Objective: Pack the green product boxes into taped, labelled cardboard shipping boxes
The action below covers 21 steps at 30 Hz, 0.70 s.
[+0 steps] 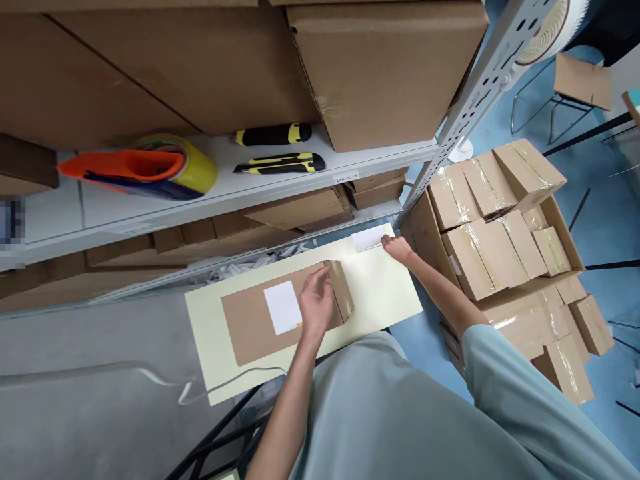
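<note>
A cardboard box lies on a pale yellow board, with a white label on its upper face. My left hand is over the box's right part, beside the label. Its fingers are loosely bent and apart, holding nothing; whether they touch the cardboard I cannot tell. To the right, my right hand is closed at the edge of a white sheet of paper near the board's far right corner. The fingertips cover that edge of the sheet.
On the shelf ahead lie a utility knife, another utility knife and an orange tape dispenser with yellow tape. Large cartons stand behind them. At the right, a big carton holds several taped boxes. A cord crosses the board's near edge.
</note>
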Tool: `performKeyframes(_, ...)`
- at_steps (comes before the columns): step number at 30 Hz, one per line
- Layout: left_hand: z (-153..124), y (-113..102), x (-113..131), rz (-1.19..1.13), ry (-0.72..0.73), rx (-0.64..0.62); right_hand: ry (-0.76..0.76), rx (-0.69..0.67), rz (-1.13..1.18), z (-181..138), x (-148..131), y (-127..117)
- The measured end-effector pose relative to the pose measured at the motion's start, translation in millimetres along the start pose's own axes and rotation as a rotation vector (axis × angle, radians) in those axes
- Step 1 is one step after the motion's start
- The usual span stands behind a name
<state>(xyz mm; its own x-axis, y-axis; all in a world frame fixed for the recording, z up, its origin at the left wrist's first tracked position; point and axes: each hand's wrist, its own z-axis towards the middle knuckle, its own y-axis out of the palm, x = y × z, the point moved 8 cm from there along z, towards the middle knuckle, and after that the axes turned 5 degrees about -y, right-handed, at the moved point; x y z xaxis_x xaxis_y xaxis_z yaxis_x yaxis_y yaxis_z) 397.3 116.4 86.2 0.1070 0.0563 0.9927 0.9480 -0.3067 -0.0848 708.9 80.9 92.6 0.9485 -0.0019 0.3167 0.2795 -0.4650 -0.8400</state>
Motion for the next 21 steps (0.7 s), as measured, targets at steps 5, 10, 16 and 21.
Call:
performKeyframes(5,10,15,22,0.035,0.08,-0.048,0.007,0.015,0.036,-7,5,-10)
performKeyframes(10,35,47,26,0.029,0.113,-0.153,0.117,0.104,0.084,-14,7,-22)
performKeyframes(16,90,108,17,-0.087,0.042,-0.334,0.104,0.44,0.415,-7,-32,-45)
performKeyframes(21,129,112,14,0.007,0.045,-0.289,0.046,0.445,0.6,10,-71,-42)
